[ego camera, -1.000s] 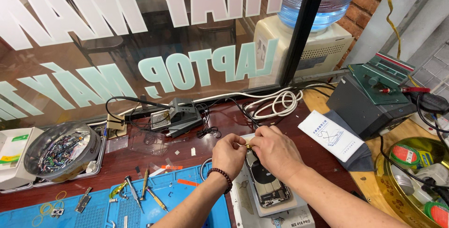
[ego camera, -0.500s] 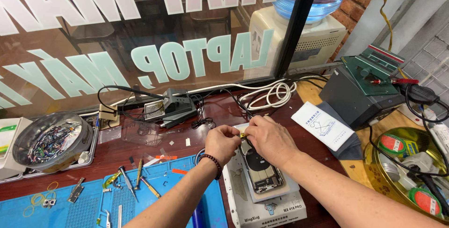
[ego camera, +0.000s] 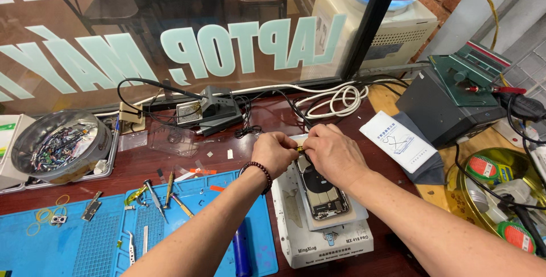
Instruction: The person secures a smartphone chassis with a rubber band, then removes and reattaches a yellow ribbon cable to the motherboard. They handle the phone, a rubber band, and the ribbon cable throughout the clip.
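L hand (ego camera: pixel 274 153) & R hand (ego camera: pixel 334 153) both pinched shut on small yellow part (ego camera: pixel 300 148), above opened phone (ego camera: pixel 321 189)

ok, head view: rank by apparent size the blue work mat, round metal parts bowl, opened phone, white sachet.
1. blue work mat
2. round metal parts bowl
3. opened phone and white sachet look alike; the hands hide the phone's top, so unranked.

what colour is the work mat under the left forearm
Blue work mat, seen best in the head view.
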Demonstrator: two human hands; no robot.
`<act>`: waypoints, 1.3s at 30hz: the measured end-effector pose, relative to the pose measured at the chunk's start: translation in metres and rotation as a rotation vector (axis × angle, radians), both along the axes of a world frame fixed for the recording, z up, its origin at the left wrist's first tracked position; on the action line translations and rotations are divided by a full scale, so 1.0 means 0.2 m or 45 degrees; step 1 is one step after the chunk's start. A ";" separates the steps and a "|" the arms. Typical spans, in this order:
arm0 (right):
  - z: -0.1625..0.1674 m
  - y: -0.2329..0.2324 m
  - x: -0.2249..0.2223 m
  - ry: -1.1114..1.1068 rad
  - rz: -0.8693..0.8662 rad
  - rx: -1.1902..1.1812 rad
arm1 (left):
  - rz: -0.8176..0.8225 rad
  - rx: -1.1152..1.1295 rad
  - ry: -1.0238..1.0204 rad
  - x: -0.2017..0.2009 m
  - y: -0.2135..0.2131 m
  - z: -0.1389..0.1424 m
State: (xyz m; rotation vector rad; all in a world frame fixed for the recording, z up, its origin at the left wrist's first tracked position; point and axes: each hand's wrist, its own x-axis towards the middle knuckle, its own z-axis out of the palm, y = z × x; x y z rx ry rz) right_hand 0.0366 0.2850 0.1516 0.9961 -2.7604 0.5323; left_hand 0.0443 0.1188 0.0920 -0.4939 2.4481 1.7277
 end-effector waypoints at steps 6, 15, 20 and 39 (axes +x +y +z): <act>-0.03 -0.01 0.00 0.055 0.009 0.003 | 0.018 0.220 -0.104 -0.02 -0.05 -0.04; 0.02 -0.03 0.00 -0.088 -0.024 0.112 | 0.086 0.589 -0.203 -0.03 -0.06 -0.05; 0.02 -0.05 0.03 -0.097 -0.038 0.088 | 0.064 0.492 -0.153 -0.03 -0.05 -0.04; 0.02 0.12 -0.05 -0.386 -0.450 -0.324 | -0.079 -0.461 0.414 0.10 0.03 0.08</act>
